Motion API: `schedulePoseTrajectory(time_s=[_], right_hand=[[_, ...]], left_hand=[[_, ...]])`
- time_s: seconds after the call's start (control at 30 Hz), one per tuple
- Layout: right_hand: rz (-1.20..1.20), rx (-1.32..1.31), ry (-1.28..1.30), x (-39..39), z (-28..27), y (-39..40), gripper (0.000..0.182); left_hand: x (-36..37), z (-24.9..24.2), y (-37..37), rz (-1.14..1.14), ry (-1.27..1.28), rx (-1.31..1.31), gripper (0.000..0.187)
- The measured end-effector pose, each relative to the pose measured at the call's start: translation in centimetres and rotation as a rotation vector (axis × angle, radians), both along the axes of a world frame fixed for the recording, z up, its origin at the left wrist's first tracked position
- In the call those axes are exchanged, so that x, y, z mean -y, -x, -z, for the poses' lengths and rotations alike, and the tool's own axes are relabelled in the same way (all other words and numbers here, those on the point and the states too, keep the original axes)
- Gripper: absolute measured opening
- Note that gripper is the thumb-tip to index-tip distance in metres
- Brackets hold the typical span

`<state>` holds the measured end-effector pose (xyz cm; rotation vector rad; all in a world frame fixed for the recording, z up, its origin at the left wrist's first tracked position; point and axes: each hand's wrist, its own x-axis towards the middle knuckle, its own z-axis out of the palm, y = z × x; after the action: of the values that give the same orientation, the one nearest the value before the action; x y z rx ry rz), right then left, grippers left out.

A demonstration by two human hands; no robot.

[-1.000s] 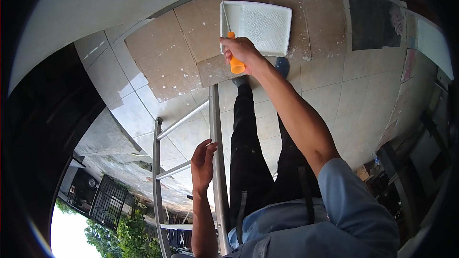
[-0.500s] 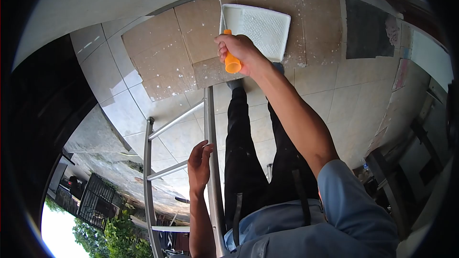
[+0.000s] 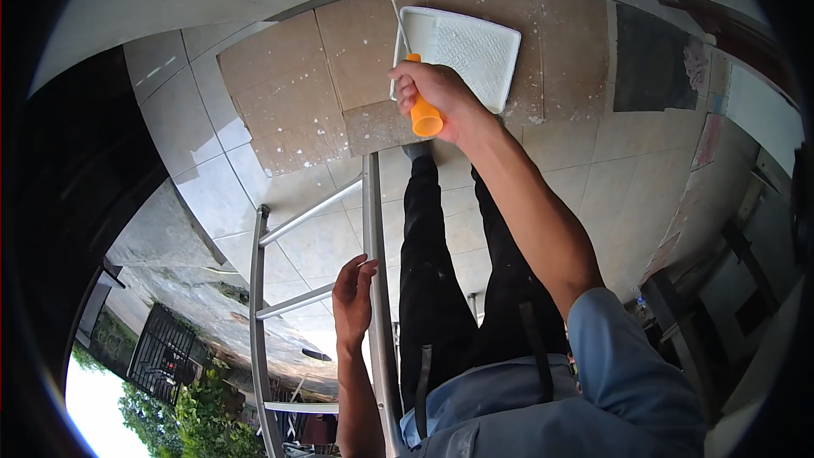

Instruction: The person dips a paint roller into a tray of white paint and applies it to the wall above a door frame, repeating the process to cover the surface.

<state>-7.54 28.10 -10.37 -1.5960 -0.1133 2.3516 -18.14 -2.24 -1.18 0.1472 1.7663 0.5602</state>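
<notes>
My right hand (image 3: 443,93) is closed around the orange handle of a paint roller (image 3: 426,119). Its thin metal rod runs up past the left edge of a white paint tray (image 3: 472,55) to a slim white roller head near the wall. Wet white paint coats the tray, whose lower part is overlapped by my right hand. Down by the metal ladder (image 3: 370,229), my left hand (image 3: 352,293) hangs beside the side rail with loosely bent fingers and nothing in it.
Paint-spotted brown cardboard (image 3: 284,93) covers the tiles along the wall (image 3: 212,8). A dark grey sheet (image 3: 649,59) and a crumpled cloth (image 3: 695,64) lie farther right. My feet are just below the tray, with the ladder standing at my left.
My right hand and the roller handle have shifted slightly right and down, while the roller head stays close to the wall. The left hand has barely moved.
</notes>
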Motion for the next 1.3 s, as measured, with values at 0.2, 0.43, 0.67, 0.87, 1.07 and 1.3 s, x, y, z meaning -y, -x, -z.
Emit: schedulePoseTrajectory(time_s=[0.2, 0.43, 0.67, 0.87, 1.07, 1.3], right_hand=[[-0.014, -0.019, 0.035, -0.1, -1.2, -1.4, 0.016], [-0.016, -0.031, 0.006, -0.4, 2.5, -0.9, 0.016], [-0.057, -0.018, 0.026, 0.8, -2.5, -4.1, 0.017], [-0.092, -0.013, -0.032, -0.4, 4.3, -2.8, 0.015], [-0.142, 0.042, 0.006, 2.6, -9.3, -7.5, 0.011], [-0.165, -0.023, -0.046, 1.8, 1.3, -6.3, 0.014]], left_hand=[[0.1, 0.0, 0.1, 0.033, 0.013, -0.018, 0.04], [0.2, -0.2, 0.5, 0.027, 0.032, -0.037, 0.041], [0.0, 0.1, 0.7, 0.02, 0.002, -0.023, 0.04], [-0.7, -0.7, 0.8, 0.007, 0.006, -0.054, 0.04], [0.3, -0.4, 0.9, -0.012, 0.023, -0.033, 0.04], [-0.5, -0.6, 0.5, 0.022, 0.007, -0.046, 0.04]])
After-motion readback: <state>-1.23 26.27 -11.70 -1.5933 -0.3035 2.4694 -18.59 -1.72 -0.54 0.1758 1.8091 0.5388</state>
